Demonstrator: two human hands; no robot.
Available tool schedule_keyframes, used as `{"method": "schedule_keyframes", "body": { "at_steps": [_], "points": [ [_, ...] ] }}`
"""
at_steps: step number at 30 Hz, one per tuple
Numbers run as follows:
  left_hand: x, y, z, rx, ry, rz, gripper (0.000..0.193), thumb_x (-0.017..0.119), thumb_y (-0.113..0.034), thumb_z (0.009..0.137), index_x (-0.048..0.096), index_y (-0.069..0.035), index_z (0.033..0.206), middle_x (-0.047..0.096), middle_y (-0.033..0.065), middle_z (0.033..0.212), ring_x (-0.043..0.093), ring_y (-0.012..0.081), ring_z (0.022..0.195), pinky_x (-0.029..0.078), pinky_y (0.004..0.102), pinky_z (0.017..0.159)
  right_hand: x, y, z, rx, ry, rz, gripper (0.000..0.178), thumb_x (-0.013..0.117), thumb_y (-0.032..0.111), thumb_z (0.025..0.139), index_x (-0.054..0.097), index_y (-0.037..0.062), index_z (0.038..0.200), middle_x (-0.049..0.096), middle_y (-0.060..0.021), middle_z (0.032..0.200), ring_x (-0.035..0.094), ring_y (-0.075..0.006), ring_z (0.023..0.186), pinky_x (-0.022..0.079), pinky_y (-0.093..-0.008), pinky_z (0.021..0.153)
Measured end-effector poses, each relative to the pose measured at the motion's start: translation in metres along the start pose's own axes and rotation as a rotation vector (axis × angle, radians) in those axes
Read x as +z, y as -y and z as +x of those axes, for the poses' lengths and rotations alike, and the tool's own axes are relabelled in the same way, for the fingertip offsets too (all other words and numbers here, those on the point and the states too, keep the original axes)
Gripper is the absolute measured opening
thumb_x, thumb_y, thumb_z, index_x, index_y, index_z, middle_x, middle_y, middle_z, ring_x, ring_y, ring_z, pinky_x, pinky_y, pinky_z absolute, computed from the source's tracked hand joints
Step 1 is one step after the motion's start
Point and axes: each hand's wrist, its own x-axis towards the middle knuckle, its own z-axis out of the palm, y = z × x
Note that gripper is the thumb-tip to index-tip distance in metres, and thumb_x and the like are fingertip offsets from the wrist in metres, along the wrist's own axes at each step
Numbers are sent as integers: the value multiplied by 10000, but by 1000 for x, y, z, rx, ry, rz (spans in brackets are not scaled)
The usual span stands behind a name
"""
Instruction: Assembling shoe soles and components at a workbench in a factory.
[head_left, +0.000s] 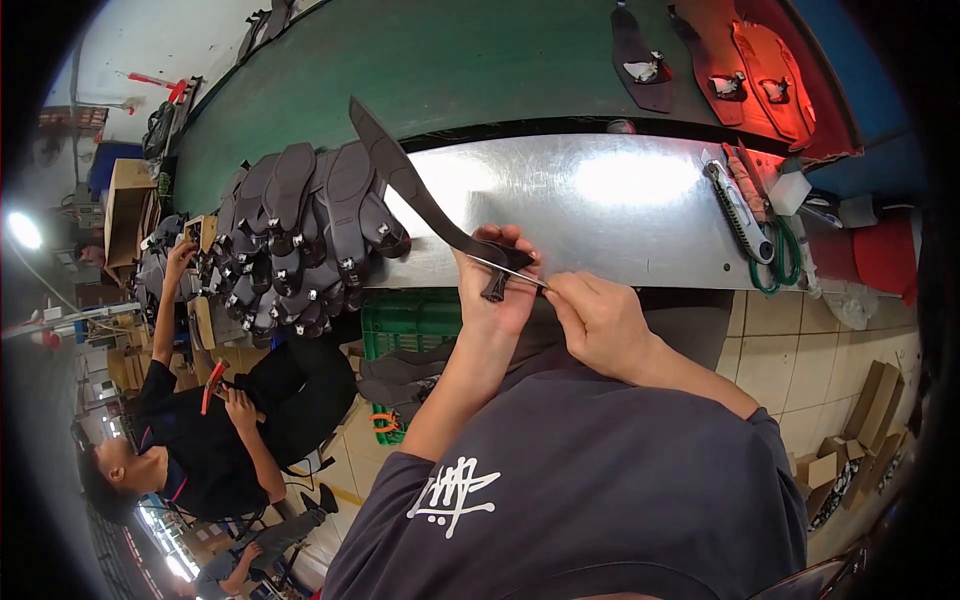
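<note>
A slim metal rod point(512, 272) is gripped by the right hand point(605, 325), its thumb and fingers closed tightly around the rear end; the back of that hand is turned up, and its forearm is angled in from the right. The left hand point(487, 300) is held palm up over the near edge of the bench point(560, 210), its fingers half curled around the lower end of a dark sole point(405, 180), which is tilted up and leftward above the bench. The rod is laid across that end; whether it is pushed in cannot be told. Below the bench a green crate point(385, 322) is partly seen. A pile of dark soles point(290, 190) is heaped at the bench's left, and a utility knife point(735, 210) is set at its right end. Beyond the bench, more soles point(636, 68) are spread on a green surface point(480, 60).
</note>
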Motion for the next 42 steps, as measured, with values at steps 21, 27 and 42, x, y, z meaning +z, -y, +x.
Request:
{"method": "schedule_keyframes", "body": {
  "at_steps": [21, 27, 42],
  "points": [
    [-5, -12, 0, -169, 13, 421, 900, 231, -828, 817, 562, -32, 1076, 623, 93, 863, 597, 210, 740, 473, 327, 707, -9, 1, 5, 75, -20, 354, 200, 628, -4, 829, 608, 4, 1029, 614, -78, 777, 589, -167, 628, 463, -280, 576],
    [-7, 6, -10, 86, 206, 835, 414, 313, -323, 1026, 564, 6, 1023, 628, 119, 764, 619, 196, 665, 524, 314, 627, -15, -4, 18, 169, 68, 520, 560, 742, 37, 757, 574, 82, 1289, 462, 16, 753, 421, -73, 601, 367, -217, 523],
    [3, 17, -6, 200, 82, 686, 180, 539, -155, 964, 639, -6, 975, 594, -14, 784, 546, 51, 702, 432, 214, 607, 6, -12, 32, -82, -156, 299, 346, 734, -1, 727, 696, 63, 1065, 602, -76, 749, 537, -169, 602, 427, -266, 533]
  ]
}}
